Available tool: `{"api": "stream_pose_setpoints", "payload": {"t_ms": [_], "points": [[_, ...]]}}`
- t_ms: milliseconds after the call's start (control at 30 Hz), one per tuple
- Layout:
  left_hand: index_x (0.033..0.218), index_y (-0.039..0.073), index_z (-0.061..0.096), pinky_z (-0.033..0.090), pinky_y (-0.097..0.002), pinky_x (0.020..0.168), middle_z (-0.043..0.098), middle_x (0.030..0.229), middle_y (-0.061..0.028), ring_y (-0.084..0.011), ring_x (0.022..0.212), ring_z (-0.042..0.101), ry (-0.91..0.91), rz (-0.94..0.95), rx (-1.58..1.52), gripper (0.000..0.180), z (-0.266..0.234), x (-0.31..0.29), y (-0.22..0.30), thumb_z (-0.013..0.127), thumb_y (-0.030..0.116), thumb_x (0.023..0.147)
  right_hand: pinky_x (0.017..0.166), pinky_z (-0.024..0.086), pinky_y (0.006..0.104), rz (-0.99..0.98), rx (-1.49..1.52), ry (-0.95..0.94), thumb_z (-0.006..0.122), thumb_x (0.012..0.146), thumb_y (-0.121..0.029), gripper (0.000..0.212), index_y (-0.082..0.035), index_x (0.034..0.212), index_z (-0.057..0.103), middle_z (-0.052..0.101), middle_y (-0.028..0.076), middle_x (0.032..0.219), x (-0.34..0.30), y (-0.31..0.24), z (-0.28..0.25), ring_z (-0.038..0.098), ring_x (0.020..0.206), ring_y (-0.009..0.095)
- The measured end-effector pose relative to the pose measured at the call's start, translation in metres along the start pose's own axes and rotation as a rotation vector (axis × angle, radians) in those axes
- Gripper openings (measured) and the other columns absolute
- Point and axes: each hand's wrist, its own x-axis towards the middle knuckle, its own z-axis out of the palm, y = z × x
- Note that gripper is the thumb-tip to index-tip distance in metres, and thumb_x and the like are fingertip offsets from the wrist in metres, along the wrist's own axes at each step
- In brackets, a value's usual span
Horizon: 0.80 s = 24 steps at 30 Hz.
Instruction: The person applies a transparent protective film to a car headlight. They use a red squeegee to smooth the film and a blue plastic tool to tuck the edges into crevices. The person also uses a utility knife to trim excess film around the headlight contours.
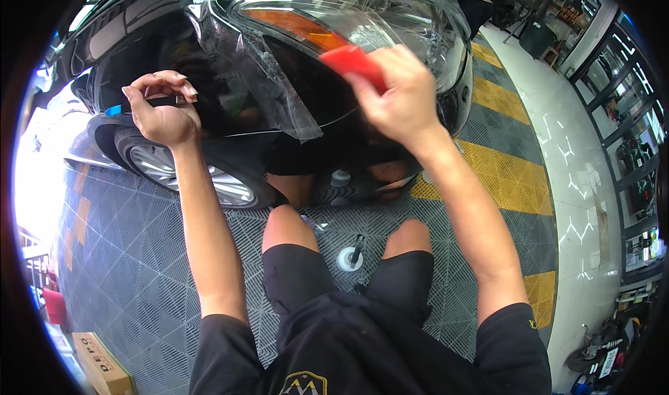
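Note:
My right hand (404, 95) is raised in front of the car's headlight (390, 19), its fingers closed round a red squeegee (345, 59). Motion blurs the squeegee, and whether it touches the car cannot be told. Over the front wheel (188, 172), my left hand (164, 113) is palm up with curled fingers. It holds a slim dark object (164, 102); a blue tip (113, 110) shows in line with it on the left. A strip of clear film (268, 88) hangs creased from the black fender (216, 64) between my hands. More film lies wrinkled by the headlight.
On the floor between my knees stands a white bottle (350, 258) with a dark top. Grey and yellow floor tiles (498, 165) run along the right. A cardboard box (101, 363) sits at the lower left, and equipment (606, 357) is at the lower right.

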Motion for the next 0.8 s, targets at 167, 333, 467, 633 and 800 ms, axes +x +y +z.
{"api": "stream_pose_setpoints", "payload": {"t_ms": [167,333,467,633,800], "points": [[0.094,0.002,0.058,0.047,-0.0307,0.044,0.066,0.072,-0.0227,-0.0245,0.048,0.058,0.019,-0.026,0.017,0.052,-0.005,0.003,0.003,0.03,0.041,0.116,0.072,0.056,0.0439,0.047,0.039,-0.099,0.08,0.084,-0.024,0.02,-0.01,0.099,0.078,0.072,0.007,0.083,0.006,0.002,-0.006,0.067,0.083,0.032],[0.094,0.002,0.058,0.047,-0.0308,0.044,0.066,0.073,-0.0228,-0.0246,0.048,0.058,0.007,-0.006,0.024,0.052,-0.002,0.002,-0.002,0.03,0.041,0.116,0.071,0.056,0.0434,0.18,0.156,0.068,0.079,0.087,-0.023,0.02,-0.009,0.1,0.079,0.072,0.012,0.083,0.018,0.023,-0.022,0.07,0.077,0.034],[0.093,0.002,0.058,0.047,-0.0308,0.044,0.066,0.073,-0.0229,-0.0247,0.048,0.058,0.014,-0.006,0.019,0.052,-0.003,0.001,-0.002,0.03,0.04,0.116,0.073,0.057,0.0442,0.019,-0.009,0.018,0.078,0.085,-0.02,0.016,-0.009,0.096,0.074,0.072,0.009,0.085,0.011,0.01,-0.013,0.069,0.083,0.033],[0.093,0.002,0.058,0.047,-0.0308,0.044,0.066,0.073,-0.0232,-0.0248,0.048,0.059,-0.003,-0.004,0.062,0.053,-0.002,0.002,0.0,0.03,0.04,0.116,0.075,0.058,0.0462,-0.016,-0.083,-0.235,0.075,0.087,-0.024,0.017,-0.012,0.1,0.075,0.073,0.009,0.088,0.007,0.001,-0.018,0.071,0.087,0.034],[0.093,0.002,0.057,0.048,-0.0319,0.045,0.067,0.073,-0.0238,-0.0257,0.049,0.06,0.0,0.014,0.093,0.051,-0.001,0.001,0.001,0.03,0.039,0.116,0.078,0.059,0.0488,-0.095,-0.114,-0.195,0.073,0.088,-0.027,0.02,-0.011,0.098,0.077,0.076,0.013,0.09,0.057,-0.001,-0.032,0.074,0.087,0.037]]}}
